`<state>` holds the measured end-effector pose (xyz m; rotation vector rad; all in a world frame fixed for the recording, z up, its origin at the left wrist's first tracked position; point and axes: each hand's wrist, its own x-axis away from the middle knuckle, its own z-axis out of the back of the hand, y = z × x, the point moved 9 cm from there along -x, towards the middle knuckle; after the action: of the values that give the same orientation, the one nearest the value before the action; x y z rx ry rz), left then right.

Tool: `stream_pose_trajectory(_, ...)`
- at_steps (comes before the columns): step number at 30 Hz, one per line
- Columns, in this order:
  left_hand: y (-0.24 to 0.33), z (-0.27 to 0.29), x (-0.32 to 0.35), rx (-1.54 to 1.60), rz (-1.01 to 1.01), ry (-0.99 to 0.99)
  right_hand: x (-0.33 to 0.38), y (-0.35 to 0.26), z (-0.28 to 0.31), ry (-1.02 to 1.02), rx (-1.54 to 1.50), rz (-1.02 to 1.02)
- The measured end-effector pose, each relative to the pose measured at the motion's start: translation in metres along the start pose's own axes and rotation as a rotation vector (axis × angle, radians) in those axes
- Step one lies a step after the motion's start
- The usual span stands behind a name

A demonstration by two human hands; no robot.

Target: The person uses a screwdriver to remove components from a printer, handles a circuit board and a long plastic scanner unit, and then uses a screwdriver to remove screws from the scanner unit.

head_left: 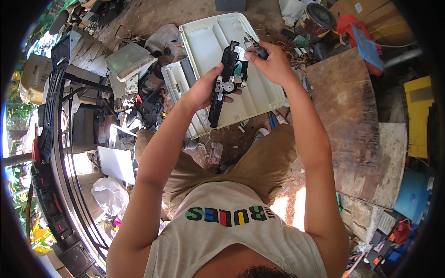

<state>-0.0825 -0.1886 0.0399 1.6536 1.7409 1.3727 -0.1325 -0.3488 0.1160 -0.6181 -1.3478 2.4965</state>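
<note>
My left hand [202,91] is closed around a long black plastic assembly [215,110], with some fingers showing beneath it. A small green circuit board [238,70] and a round grey metal part sit on that assembly. Beside its far end, my right hand [276,66] holds a dark-handled screwdriver [261,51], tip pointing up and away. Its thumb and fingers also meet a small white flat piece [241,54] on the assembly; whether they pinch it I cannot tell. Under both hands lies a cream plastic panel [204,41] with raised ridges.
Electronic scrap [150,104] is heaped to the left, near a metal frame [65,116] and a clear plastic bag [110,195]. Worn plywood [340,106] lies at right. A black bucket [317,19], a red bag [345,25] and a yellow panel [418,116] stand farther out.
</note>
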Motion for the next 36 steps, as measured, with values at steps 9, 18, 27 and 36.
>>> stream_pose_trajectory(9, 0.006, -0.014, -0.005, 0.087, -0.053, -0.133, 0.004, 0.006, -0.010, -0.034, -0.125, 0.009)
stream_pose_trajectory(18, 0.000, -0.018, -0.009, 0.154, -0.003, -0.181, 0.001, 0.012, -0.026, -0.100, -0.090, -0.056)
stream_pose_trajectory(27, 0.002, -0.026, -0.012, 0.191, -0.031, -0.182, 0.009, 0.001, -0.021, -0.126, 0.024, -0.099)
stream_pose_trajectory(36, 0.008, -0.026, -0.016, 0.166, -0.143, -0.082, 0.019, 0.001, -0.028, 0.104, -0.198, -0.044)
